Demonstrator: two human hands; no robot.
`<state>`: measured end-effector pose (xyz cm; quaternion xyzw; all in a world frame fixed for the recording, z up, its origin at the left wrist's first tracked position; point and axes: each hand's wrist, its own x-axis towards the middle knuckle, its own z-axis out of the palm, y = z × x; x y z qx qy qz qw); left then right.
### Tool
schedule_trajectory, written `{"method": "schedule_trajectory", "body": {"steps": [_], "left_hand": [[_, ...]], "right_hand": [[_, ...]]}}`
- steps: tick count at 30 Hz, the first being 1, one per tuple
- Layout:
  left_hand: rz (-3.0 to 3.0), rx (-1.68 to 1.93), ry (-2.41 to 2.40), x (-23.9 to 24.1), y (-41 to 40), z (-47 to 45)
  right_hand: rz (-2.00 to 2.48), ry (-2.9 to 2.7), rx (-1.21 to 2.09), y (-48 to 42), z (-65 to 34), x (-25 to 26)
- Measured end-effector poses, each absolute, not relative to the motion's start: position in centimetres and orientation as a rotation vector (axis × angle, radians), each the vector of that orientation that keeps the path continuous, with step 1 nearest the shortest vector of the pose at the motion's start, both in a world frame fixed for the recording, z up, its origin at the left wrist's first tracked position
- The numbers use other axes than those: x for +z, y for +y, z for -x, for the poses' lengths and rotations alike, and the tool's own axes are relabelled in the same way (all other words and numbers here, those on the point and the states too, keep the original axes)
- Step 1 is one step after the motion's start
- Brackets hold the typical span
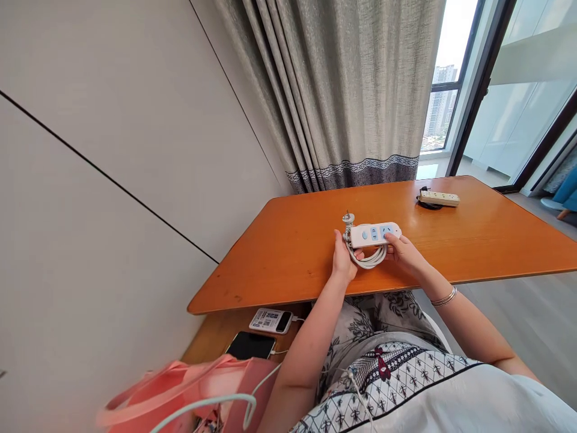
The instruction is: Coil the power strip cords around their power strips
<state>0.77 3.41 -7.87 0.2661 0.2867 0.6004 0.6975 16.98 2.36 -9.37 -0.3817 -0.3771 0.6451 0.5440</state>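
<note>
The worktop (473,240) stands with its far edge before the curtain (342,90) and its left side along the wall (112,150). Near the front edge, a power strip (375,234) sits between the left hand (343,260) and the right hand (404,252), its coiled cable (372,258) beneath it and its plug (348,219) at the left end. A second power strip (439,198) lies behind and to the right, near the far edge. Below the worktop's front left corner, a power bank (271,320) lies behind a phone (250,346) on a lower surface; a bag (180,391) sits nearer than both.

An orange wooden table (473,246) carries a beige power strip (439,198).
</note>
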Motion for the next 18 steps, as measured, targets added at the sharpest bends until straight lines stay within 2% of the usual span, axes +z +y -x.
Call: {"method": "schedule_trajectory", "body": {"steps": [5, 11, 18], "left_hand": [[-0.513, 1.386, 0.831, -8.1, 4.3, -1.1], [-0.419, 1.488, 0.683, -8.8, 4.5, -1.8], [-0.186, 1.585, 0.833, -10.3, 4.7, -3.6]], "right_hand": [[0.93, -0.912, 1.525, 2.0, -16.4, -9.5], [0.937, -0.729, 1.491, 2.2, -15.9, -9.2], [0.89, -0.681, 1.494, 1.8, -15.0, -9.8]]}}
